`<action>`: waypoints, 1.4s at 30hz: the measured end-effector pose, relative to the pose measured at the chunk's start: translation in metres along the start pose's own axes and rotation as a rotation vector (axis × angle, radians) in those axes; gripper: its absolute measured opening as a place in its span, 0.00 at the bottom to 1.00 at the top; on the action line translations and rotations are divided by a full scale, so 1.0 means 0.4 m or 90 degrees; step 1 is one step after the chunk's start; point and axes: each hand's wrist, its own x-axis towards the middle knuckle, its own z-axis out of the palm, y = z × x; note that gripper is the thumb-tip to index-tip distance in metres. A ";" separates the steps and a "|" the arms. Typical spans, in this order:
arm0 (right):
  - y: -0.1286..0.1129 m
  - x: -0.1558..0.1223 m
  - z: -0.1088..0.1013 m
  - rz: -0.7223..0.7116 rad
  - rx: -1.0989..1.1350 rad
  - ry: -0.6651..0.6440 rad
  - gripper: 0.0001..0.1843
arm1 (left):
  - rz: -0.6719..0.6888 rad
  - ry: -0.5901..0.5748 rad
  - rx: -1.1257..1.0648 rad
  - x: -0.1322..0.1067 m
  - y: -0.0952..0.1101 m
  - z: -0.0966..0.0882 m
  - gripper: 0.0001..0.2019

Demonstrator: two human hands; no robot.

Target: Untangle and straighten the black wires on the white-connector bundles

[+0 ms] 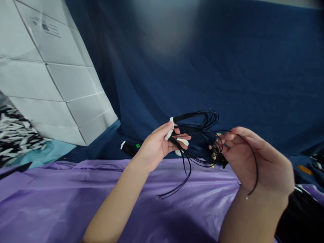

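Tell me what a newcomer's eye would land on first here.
A bundle of thin black wires, mid-frame, pinched by the left hand at a white tag and by the right hand at its other end. Below lies a purple sheet; stacked white boxes stand upper left against a dark blue cloth.

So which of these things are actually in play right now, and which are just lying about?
In hand: black wire bundle, gripped by the left hand at its white tape tag and by the right hand.
Lying about: white boxes, black connector, purple sheet, blue cloth.
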 end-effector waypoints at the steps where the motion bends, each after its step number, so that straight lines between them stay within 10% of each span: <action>1: 0.001 -0.002 -0.003 -0.002 -0.002 -0.006 0.12 | -0.004 -0.008 0.003 0.000 -0.001 0.000 0.15; 13: 0.024 0.013 0.024 -0.072 -0.083 0.170 0.07 | -0.019 -0.011 0.009 -0.011 0.003 0.017 0.15; 19: 0.018 0.019 0.035 -0.122 0.104 0.273 0.10 | -0.011 0.008 -0.004 -0.008 0.003 0.016 0.15; 27: 0.005 0.000 0.061 -0.171 0.066 0.138 0.09 | 0.013 0.016 0.008 -0.005 -0.007 0.012 0.14; 33: 0.018 -0.022 0.086 -0.271 -0.269 0.149 0.05 | 0.021 -0.010 0.039 0.000 -0.013 0.009 0.15; 42: 0.007 -0.028 0.073 -0.159 -0.428 0.009 0.08 | 0.038 -0.022 0.082 -0.006 -0.007 0.010 0.14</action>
